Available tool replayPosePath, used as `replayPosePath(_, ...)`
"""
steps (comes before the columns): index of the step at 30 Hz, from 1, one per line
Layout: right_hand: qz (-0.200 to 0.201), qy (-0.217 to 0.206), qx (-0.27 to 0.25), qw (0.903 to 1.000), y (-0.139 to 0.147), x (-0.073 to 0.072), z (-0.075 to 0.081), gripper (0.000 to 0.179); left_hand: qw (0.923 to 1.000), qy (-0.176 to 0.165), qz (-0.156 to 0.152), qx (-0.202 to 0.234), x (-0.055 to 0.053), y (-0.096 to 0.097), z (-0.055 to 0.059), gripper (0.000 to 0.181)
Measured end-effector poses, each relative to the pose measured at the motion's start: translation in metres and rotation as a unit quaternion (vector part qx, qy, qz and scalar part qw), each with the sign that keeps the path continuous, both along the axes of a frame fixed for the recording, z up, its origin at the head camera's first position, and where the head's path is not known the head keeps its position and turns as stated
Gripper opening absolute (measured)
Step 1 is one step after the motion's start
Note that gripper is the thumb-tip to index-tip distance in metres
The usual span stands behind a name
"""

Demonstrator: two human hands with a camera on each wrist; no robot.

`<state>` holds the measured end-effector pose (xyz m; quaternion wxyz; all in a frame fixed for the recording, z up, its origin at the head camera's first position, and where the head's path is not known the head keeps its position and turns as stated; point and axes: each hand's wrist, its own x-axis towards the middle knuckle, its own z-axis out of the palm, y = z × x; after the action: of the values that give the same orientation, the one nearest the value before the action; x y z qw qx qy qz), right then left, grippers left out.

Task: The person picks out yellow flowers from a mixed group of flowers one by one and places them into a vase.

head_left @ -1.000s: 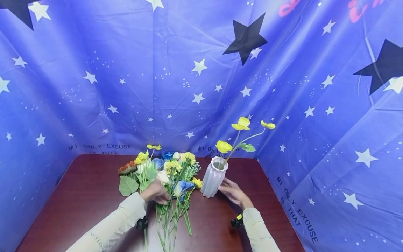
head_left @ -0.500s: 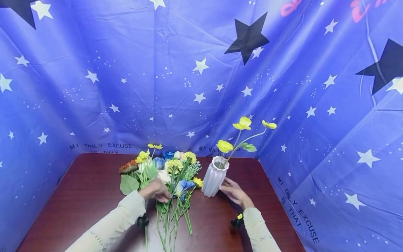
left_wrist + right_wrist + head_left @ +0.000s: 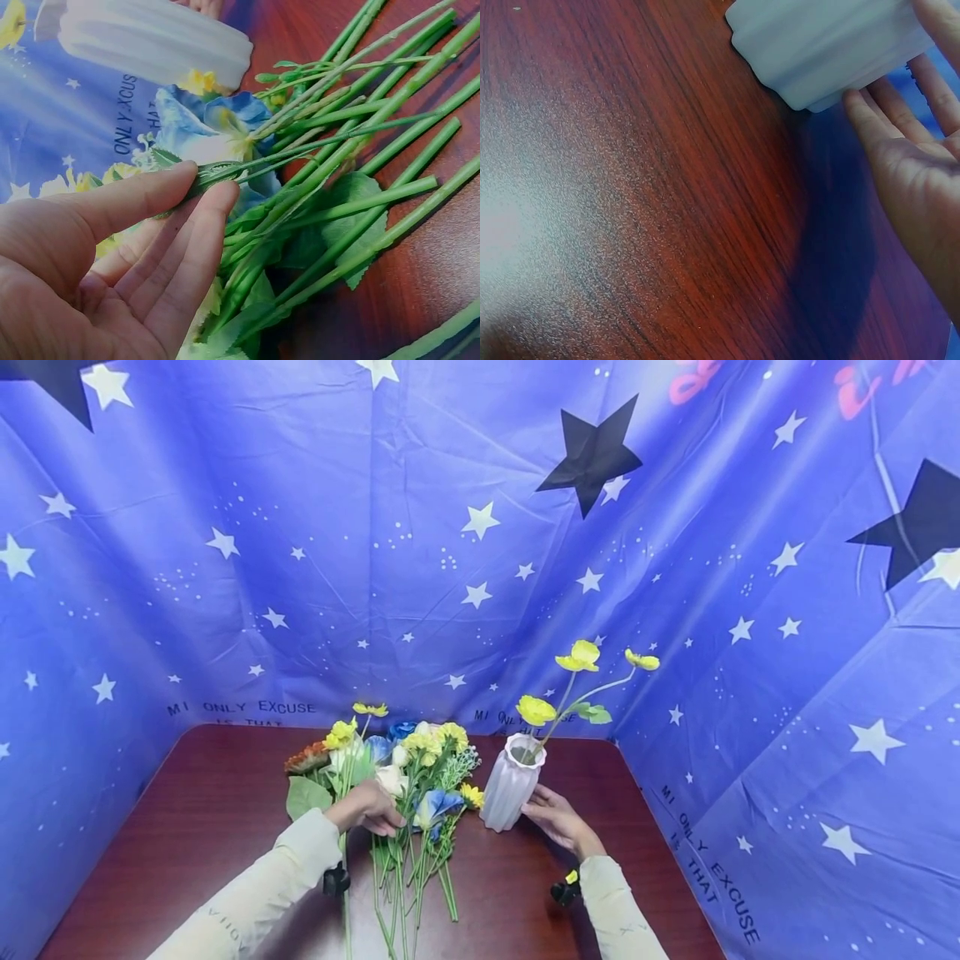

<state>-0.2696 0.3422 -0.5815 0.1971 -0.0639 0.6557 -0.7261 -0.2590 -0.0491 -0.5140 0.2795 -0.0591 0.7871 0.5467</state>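
Vase [image 3: 506, 793], yellow blooms [image 3: 579, 656] inside, is presumably steadied on the table [image 3: 217, 810] against tipping by slightly parted fingers of the right hand [image 3: 558, 817]; at the adjacent flower pile [image 3: 393, 780], a stem [image 3: 232, 169], exactly which being unclear, is pinched between thumb and fingertips of the left hand [image 3: 366, 807].

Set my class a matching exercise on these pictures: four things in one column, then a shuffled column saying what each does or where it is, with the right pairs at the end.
Column one
1. Left hand
2. Right hand
3. Pale fluted vase
4. Orange flower

Column two
A. Has three yellow blossoms above its mouth
B. Lies leftmost of the blooms in the head view
C. Touches the vase's side
D. Pinches a green stem

Pairs: 1-D, 2-C, 3-A, 4-B
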Motion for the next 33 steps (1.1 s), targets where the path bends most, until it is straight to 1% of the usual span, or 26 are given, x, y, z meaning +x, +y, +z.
replayPosePath(1, 0.0, 0.001, -0.001, 1.0, 0.0, 0.0, 0.0, 0.073, 1.0, 0.0, -0.001, 0.004, -0.001, 0.0, 0.0, 0.018)
replayPosePath(2, 0.001, 0.001, -0.001, 1.0, 0.001, 0.001, 0.001, 0.073, 1.0, 0.001, -0.002, 0.006, -0.002, 0.0, 0.002, 0.017)
replayPosePath(7, 0.001, 0.003, -0.008, 1.0, 0.001, 0.0, 0.0, 0.074, 0.9998, -0.001, -0.008, 0.021, -0.007, -0.002, 0.008, 0.027)
replayPosePath(8, 0.0, 0.004, -0.007, 1.0, 0.001, 0.0, 0.0, 0.075, 0.9997, -0.001, -0.006, 0.022, -0.008, -0.002, 0.01, 0.026)
replayPosePath(9, -0.001, 0.004, -0.008, 1.0, 0.001, -0.001, -0.001, 0.075, 0.9997, -0.001, -0.006, 0.024, -0.009, -0.002, 0.011, 0.03)
replayPosePath(13, -0.002, 0.006, -0.006, 1.0, 0.0, -0.001, -0.001, 0.076, 0.9994, 0.009, 0.002, 0.033, -0.014, -0.004, 0.015, 0.013)
replayPosePath(14, -0.002, 0.006, -0.005, 1.0, 0.0, -0.001, -0.001, 0.075, 0.9993, 0.012, 0.002, 0.036, -0.015, -0.004, 0.017, 0.016)
replayPosePath(17, -0.002, 0.004, -0.004, 1.0, 0.001, 0.0, -0.002, 0.075, 0.9989, 0.021, 0.002, 0.043, -0.018, -0.005, 0.02, 0.037)
replayPosePath(18, 0.0, 0.003, -0.003, 1.0, 0.001, 0.0, -0.002, 0.075, 0.9988, 0.023, 0.002, 0.044, -0.019, -0.006, 0.021, 0.04)
replayPosePath(25, 0.006, 0.008, -0.007, 0.9999, 0.001, 0.003, -0.002, 0.073, 0.9979, 0.028, -0.007, 0.058, -0.025, -0.006, 0.03, 0.03)
replayPosePath(28, 0.002, 0.007, -0.011, 0.9999, 0.0, 0.003, -0.002, 0.072, 0.9973, 0.027, -0.013, 0.067, -0.028, -0.007, 0.035, 0.032)
replayPosePath(33, -0.003, 0.008, -0.021, 0.9997, 0.0, 0.001, -0.002, 0.072, 0.997, 0.032, -0.02, 0.067, -0.032, -0.008, 0.045, 0.036)
